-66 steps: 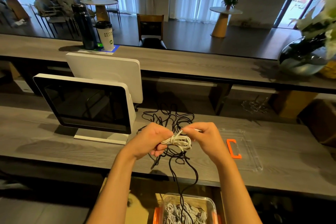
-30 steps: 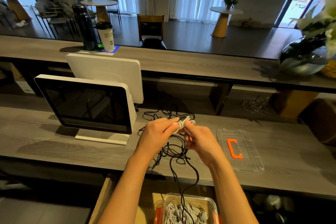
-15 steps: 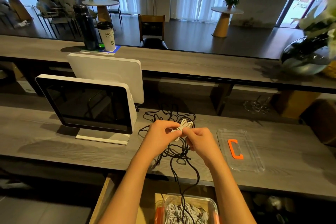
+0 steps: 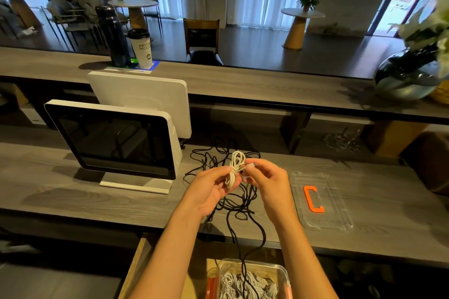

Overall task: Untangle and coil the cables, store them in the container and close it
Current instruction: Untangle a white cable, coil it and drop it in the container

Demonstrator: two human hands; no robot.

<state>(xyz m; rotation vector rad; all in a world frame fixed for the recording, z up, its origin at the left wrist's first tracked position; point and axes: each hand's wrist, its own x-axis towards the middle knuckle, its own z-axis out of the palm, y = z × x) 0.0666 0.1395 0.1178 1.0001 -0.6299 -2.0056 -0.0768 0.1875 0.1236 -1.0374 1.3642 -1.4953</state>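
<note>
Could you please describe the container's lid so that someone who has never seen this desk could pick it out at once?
Start at the white-framed monitor on the lower grey desk and look right, past the right hand and the tangle of black cables. The lid lies flat on the desk there. It is clear plastic and, unlike anything near it, carries an orange C-shaped clip.

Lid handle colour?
Orange handle on the clear lid; the head view shows it.
</note>
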